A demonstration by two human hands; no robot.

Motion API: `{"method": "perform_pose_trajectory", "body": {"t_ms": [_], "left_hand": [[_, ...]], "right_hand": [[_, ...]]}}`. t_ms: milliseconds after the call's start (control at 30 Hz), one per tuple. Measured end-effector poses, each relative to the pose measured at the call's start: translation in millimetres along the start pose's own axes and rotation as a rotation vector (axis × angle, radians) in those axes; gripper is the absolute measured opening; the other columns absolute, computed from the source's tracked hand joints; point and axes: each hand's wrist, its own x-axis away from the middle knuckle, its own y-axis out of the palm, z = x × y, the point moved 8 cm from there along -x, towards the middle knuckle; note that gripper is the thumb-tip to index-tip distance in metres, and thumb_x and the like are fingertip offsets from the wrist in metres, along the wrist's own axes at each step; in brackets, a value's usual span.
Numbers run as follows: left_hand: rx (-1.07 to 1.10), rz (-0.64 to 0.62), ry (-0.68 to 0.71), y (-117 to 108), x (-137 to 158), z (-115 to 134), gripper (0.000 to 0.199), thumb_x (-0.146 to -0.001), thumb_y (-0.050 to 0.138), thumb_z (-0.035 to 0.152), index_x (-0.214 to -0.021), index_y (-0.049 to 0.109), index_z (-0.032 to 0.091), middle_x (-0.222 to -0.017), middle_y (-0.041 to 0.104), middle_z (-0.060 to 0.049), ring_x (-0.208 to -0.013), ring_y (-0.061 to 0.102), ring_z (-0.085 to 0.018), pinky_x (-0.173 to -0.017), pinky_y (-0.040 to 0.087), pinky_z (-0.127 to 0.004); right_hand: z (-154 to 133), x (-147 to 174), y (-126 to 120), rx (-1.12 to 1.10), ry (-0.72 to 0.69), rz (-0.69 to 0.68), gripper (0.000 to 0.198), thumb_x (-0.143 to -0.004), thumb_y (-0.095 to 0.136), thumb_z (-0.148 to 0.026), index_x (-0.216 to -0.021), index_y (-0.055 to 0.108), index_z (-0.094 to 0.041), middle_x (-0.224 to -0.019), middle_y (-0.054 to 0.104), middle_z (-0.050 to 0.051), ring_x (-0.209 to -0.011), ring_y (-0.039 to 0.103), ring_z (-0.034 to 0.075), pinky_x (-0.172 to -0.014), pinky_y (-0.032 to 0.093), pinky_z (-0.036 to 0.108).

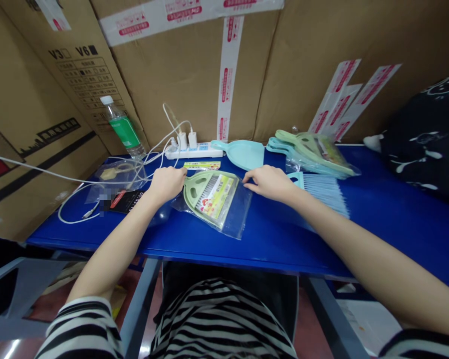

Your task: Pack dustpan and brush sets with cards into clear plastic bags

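Observation:
A light green dustpan (pixel 190 192) lies in a clear plastic bag (pixel 236 219) on the blue table, with a small brush and a yellow printed card (pixel 221 197) in the bag with it. My left hand (pixel 168 185) is closed round the handle end, hiding the handle. At the bag's upper right edge, the fingertips of my right hand (pixel 268 183) pinch the plastic. Behind my hands sits a loose light blue dustpan (pixel 245 152). A light blue brush (pixel 324 192) lies beyond my right wrist, partly covered by the arm.
Bagged dustpans (pixel 314 152) are stacked at the back right, near a dark patterned bag (pixel 426 134). A white power strip (pixel 194 150) with cables, a water bottle (pixel 123 127) and a black card (pixel 129 201) are on the left. Cardboard (pixel 187 65) walls the back.

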Motion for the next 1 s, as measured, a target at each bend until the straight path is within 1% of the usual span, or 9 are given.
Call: {"method": "perform_pose_trajectory", "body": {"t_ms": [100,200,267,367,467,567,667,933,1000], "left_hand": [[-0.002,0.003,-0.004,-1,0,0,0.044,-0.095,0.032,0.022,-0.122,0.067,0.015,-0.099,0.075,-0.019,-0.101,0.071,-0.036,-0.08,0.053,-0.043],[-0.002,0.005,-0.001,0,0,0,0.044,-0.096,0.032,0.023,-0.122,0.067,0.016,-0.099,0.074,-0.019,-0.101,0.071,-0.036,-0.079,0.053,-0.042],[-0.002,0.004,0.007,1,-1,1,0.045,-0.096,0.031,0.023,-0.121,0.067,0.015,-0.099,0.074,-0.019,-0.1,0.071,-0.036,-0.079,0.053,-0.042],[-0.004,0.005,0.021,2,-1,2,0.046,-0.096,0.029,0.023,-0.12,0.068,0.015,-0.099,0.075,-0.019,-0.099,0.071,-0.036,-0.078,0.053,-0.042],[-0.017,0.005,0.03,3,-1,3,0.047,-0.097,0.028,0.024,-0.121,0.067,0.016,-0.098,0.075,-0.019,-0.099,0.071,-0.035,-0.078,0.053,-0.042],[-0.029,0.003,0.03,2,-1,3,0.047,-0.097,0.028,0.024,-0.121,0.067,0.016,-0.099,0.075,-0.018,-0.099,0.071,-0.035,-0.078,0.053,-0.041],[-0.032,0.007,0.03,1,-1,4,0.046,-0.097,0.029,0.024,-0.12,0.068,0.016,-0.1,0.075,-0.019,-0.1,0.071,-0.036,-0.079,0.054,-0.042],[-0.042,0.01,0.04,2,-2,5,0.045,-0.096,0.031,0.025,-0.12,0.067,0.016,-0.1,0.075,-0.018,-0.102,0.071,-0.036,-0.08,0.054,-0.043],[-0.044,0.011,0.046,2,-2,6,0.044,-0.097,0.031,0.025,-0.121,0.067,0.016,-0.1,0.075,-0.018,-0.101,0.071,-0.036,-0.079,0.054,-0.042]], "right_hand": [[-2,4,-5,-0.065,-0.012,-0.067,0.016,-0.079,0.063,-0.024,-0.084,0.078,-0.027,-0.068,0.066,0.003,-0.068,0.062,0.02,-0.058,0.039,0.029],[-4,7,-2,-0.156,-0.068,-0.188,0.01,-0.077,0.066,-0.026,-0.072,0.074,-0.025,-0.058,0.059,-0.001,-0.059,0.057,0.016,-0.056,0.035,0.028],[-7,9,0,-0.199,-0.122,-0.236,0.015,-0.078,0.067,-0.032,-0.065,0.07,-0.024,-0.053,0.055,-0.002,-0.055,0.053,0.014,-0.054,0.034,0.027],[-9,9,1,-0.206,-0.143,-0.216,0.029,-0.081,0.063,-0.041,-0.059,0.062,-0.023,-0.049,0.051,-0.002,-0.052,0.049,0.013,-0.053,0.032,0.027],[-9,7,0,-0.193,-0.093,-0.162,0.03,-0.085,0.058,-0.044,-0.063,0.058,-0.023,-0.053,0.054,-0.001,-0.053,0.05,0.014,-0.054,0.032,0.027],[-10,6,-1,-0.205,-0.051,-0.138,0.023,-0.087,0.055,-0.04,-0.073,0.06,-0.023,-0.059,0.057,0.0,-0.057,0.052,0.015,-0.056,0.033,0.027],[-13,7,-2,-0.218,-0.053,-0.136,0.02,-0.09,0.05,-0.036,-0.081,0.061,-0.022,-0.062,0.059,0.001,-0.058,0.054,0.016,-0.057,0.034,0.027],[-12,8,-5,-0.143,-0.021,-0.112,0.016,-0.089,0.052,-0.029,-0.096,0.065,-0.022,-0.069,0.063,0.003,-0.066,0.057,0.018,-0.058,0.033,0.027],[-12,8,-4,-0.146,-0.025,-0.118,0.014,-0.089,0.052,-0.026,-0.094,0.065,-0.022,-0.069,0.062,0.002,-0.066,0.057,0.018,-0.058,0.032,0.027]]}}
